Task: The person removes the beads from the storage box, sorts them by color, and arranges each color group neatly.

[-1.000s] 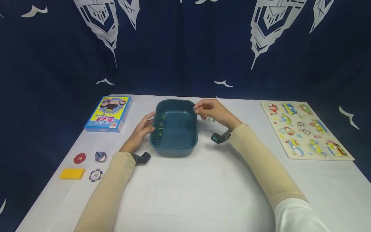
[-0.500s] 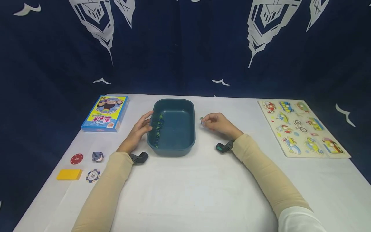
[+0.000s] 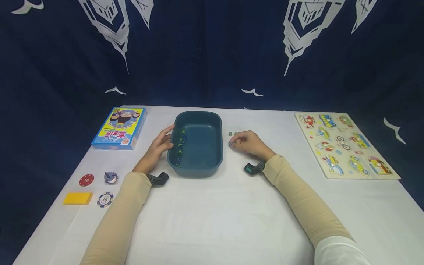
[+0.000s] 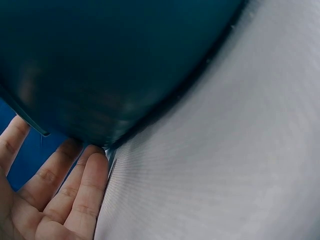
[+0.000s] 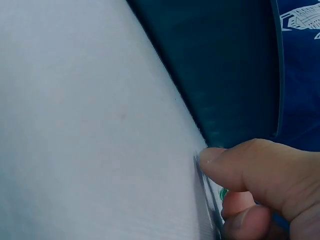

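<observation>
A dark teal plastic bin (image 3: 205, 162) holds several small blue and green glass marbles (image 3: 180, 149), lined along its left side. My left hand (image 3: 155, 151) rests against the bin's left wall, fingers extended; the left wrist view shows the fingertips (image 4: 95, 160) right at its side. Right of the bin, my right hand (image 3: 249, 142) pinches a small blue marble (image 3: 230, 144) between thumb and fingertips, close to the tabletop. Just beyond those fingers lie greenish marbles (image 3: 230, 134) on the cloth. In the right wrist view the thumb (image 5: 220, 162) hides the held marble.
A blue and yellow box (image 3: 120, 128) lies at the back left. Nearer are a red chip (image 3: 86, 180), a shark figure (image 3: 110, 177), a yellow block (image 3: 78, 198) and a white-blue chip (image 3: 105, 199). A picture puzzle board (image 3: 346, 147) lies on the right.
My right hand has come from the bin's right rim down to the table beside it, carrying a blue marble in its fingertips, then slightly nearer. My left hand stays at the bin.
</observation>
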{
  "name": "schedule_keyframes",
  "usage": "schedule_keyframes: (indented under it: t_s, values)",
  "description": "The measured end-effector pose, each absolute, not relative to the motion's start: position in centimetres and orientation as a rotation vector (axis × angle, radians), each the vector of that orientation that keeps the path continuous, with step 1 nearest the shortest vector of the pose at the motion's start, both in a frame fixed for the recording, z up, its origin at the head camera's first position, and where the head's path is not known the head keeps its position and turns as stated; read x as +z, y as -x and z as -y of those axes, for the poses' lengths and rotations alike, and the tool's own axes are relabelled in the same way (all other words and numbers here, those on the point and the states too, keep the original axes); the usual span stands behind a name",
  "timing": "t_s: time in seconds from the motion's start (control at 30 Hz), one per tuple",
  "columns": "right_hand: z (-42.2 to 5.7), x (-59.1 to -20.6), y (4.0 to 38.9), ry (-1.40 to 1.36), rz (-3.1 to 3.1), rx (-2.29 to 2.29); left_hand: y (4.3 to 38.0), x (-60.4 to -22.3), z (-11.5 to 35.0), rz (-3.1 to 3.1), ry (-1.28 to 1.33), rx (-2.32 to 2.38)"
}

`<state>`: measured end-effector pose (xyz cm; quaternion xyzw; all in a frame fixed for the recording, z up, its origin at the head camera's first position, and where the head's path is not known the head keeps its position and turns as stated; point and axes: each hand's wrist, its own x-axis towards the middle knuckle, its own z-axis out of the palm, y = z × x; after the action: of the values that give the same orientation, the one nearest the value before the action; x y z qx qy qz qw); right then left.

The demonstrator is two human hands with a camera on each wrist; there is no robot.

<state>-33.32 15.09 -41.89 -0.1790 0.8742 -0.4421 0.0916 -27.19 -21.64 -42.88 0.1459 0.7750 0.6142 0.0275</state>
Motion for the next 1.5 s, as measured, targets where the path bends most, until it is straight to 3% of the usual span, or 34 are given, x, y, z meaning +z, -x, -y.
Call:
schedule_keyframes:
  t_s: [0.63,0.93,1.23,1.5]
  values:
    - [-15.4,-41.9,33.5,0.601,-2.547,-1.379,27.2,-42.9,21.6,-2.394,-0.44,1.902]
    - [-14.8,-38.6,33.9,0.63,-2.436,-1.491,27.2,-42.9,21.6,-2.393,-0.441,1.905]
    - [-10.0,-33.5,34.6,0.846,-2.342,-1.436,27.6,-42.9,21.8,-2.391,-0.438,1.902]
    - [-4.7,-32.6,35.8,0.942,-2.224,-1.213,27.5,-42.9,21.7,-2.387,-0.452,1.911]
